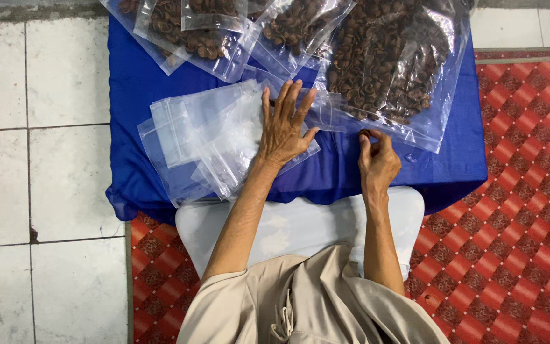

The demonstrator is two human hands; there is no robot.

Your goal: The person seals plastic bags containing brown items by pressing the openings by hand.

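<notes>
Head view: my left hand (283, 125) lies flat on empty clear bags (208, 137); right hand (377, 160) pinches one brown piece (365, 134); filled bags (389, 60) line the blue cloth's (141, 89) far edge.

Tops of filled bags (377, 57) cut off by frame edge; small brown bit (365, 133) betw. fingers (365, 145) unclear.

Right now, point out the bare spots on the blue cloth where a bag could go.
Free: blue cloth right of the big filled bag, and the strip between the left hand and right hand. Crowded: empty clear bags at left and the filled bags along the top edge.
</notes>
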